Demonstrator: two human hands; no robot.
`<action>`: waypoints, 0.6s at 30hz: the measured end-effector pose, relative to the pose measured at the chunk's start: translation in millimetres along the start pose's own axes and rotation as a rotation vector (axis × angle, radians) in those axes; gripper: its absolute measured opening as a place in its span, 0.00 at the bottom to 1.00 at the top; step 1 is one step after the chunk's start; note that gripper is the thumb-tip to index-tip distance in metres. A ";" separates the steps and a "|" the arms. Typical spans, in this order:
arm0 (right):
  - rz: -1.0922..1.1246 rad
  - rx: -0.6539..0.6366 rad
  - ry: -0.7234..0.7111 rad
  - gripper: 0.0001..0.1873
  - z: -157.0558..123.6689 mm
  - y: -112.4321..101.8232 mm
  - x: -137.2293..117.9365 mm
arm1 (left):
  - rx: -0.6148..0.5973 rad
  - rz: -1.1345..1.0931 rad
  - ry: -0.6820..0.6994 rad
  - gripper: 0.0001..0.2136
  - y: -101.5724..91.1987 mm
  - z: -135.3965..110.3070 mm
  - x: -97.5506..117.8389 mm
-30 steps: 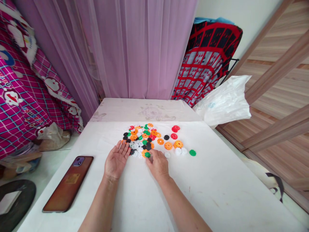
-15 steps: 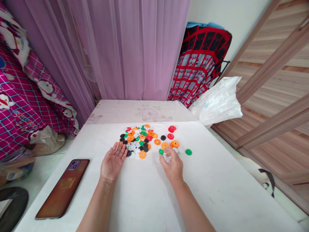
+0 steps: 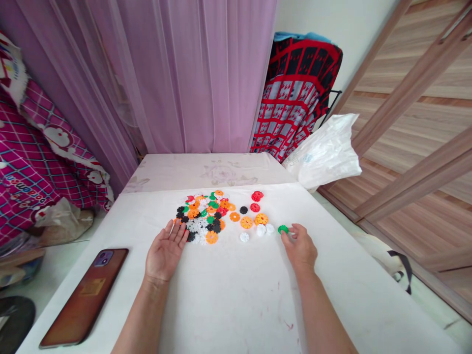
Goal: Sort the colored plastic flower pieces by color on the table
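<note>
My right hand has its thumb and forefinger at the edge of a green flower-shaped plastic disc, at the right end of the scattered pieces. Whether another green disc lies beneath it I cannot make out. My left hand rests palm up with fingers stretched out, holding nothing. Its fingertips are beside a mixed pile of notched discs in white, black, orange, green and red. Between the hands lie small groups: red discs, a black disc, orange discs and white discs.
A brown phone lies on the white-covered table at the left. Past the table's far right corner is a white plastic bag. A purple curtain hangs behind, and wooden doors stand at the right.
My right hand has moved right with a green disc, to where another green disc lay. A white disc it was covering now shows. My left hand stays by the pile; the view has shifted slightly.
</note>
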State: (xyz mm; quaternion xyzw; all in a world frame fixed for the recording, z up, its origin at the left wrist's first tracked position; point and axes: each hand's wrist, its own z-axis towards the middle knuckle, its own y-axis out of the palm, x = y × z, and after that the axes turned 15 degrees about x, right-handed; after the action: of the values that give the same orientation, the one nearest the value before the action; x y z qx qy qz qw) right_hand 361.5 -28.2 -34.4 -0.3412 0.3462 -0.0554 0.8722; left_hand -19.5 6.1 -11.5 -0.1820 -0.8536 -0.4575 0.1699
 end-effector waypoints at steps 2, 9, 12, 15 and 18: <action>-0.008 -0.002 -0.010 0.25 -0.5 1.7 0.8 | -0.002 0.005 0.002 0.12 -0.1 0.2 0.1; 0.007 0.001 -0.012 0.24 0.3 3.2 3.7 | -0.020 0.021 0.005 0.11 -1.7 1.2 1.0; 0.034 0.038 -0.042 0.22 0.0 1.7 3.7 | -0.035 0.024 0.006 0.11 -2.5 2.1 0.8; 0.076 0.120 -0.122 0.18 -6.0 0.1 -4.5 | -0.034 0.018 0.003 0.12 -2.6 2.4 0.1; 0.197 0.133 -0.328 0.13 -23.3 -0.4 -31.1 | -0.033 0.009 0.004 0.12 -1.7 1.5 -0.7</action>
State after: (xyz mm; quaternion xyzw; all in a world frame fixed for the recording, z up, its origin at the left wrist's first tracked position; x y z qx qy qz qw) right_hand 323.2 -31.1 -28.9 -0.2516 0.2268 0.0637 0.9387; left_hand -19.8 6.3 -13.9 -0.1876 -0.8449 -0.4710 0.1705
